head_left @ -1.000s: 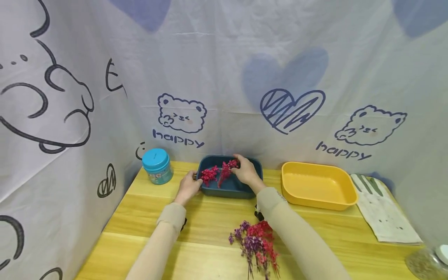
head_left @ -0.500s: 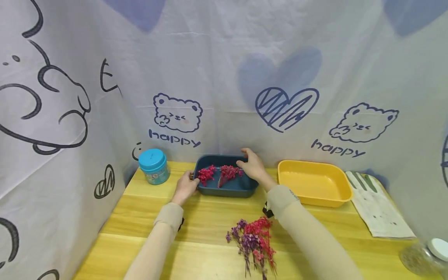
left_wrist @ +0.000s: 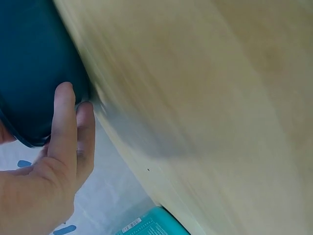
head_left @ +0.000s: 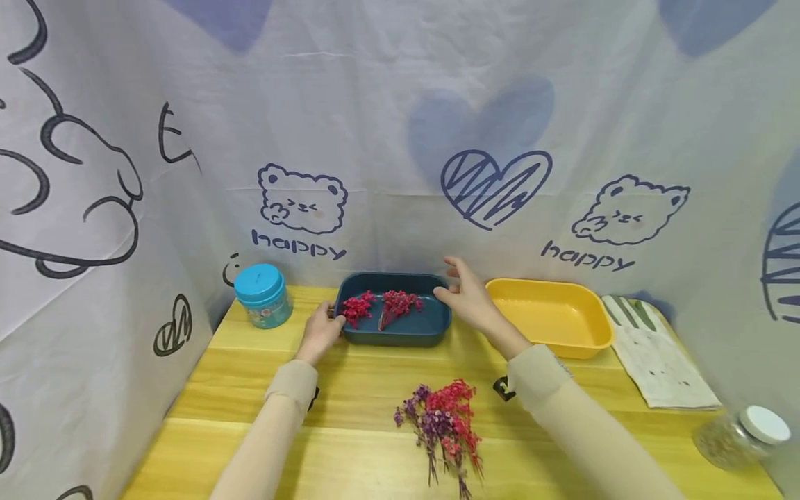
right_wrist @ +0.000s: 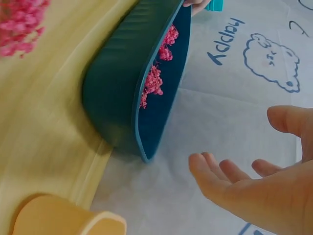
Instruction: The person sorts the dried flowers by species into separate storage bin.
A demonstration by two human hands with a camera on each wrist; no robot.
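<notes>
A dark teal tray (head_left: pixel 431 321) stands at the back of the wooden table with two red flower sprigs (head_left: pixel 396 304) lying in it. My left hand (head_left: pixel 322 328) grips the tray's left end, fingers (left_wrist: pixel 66 117) against its outer wall (left_wrist: pixel 29 63). Just right of the tray hovers my right hand (head_left: pixel 464 292), fingers spread and holding nothing. In the right wrist view this hand (right_wrist: pixel 244 176) hangs apart from the tray (right_wrist: pixel 117 88) and its red sprigs (right_wrist: pixel 155 81). A loose bunch of red and purple flowers (head_left: pixel 445 423) lies near the table's front.
A yellow tray (head_left: pixel 550 316) sits right of the teal one, with a folded cloth (head_left: pixel 656 351) beyond it. A blue-lidded jar (head_left: pixel 262 295) stands at the back left, a white-lidded glass jar (head_left: pixel 740 434) at the front right. Printed fabric walls enclose the table's back and sides.
My right hand let go of a red sprig inside the teal tray and drew back to the right, opening. The left hand kept its hold on the tray's end.
</notes>
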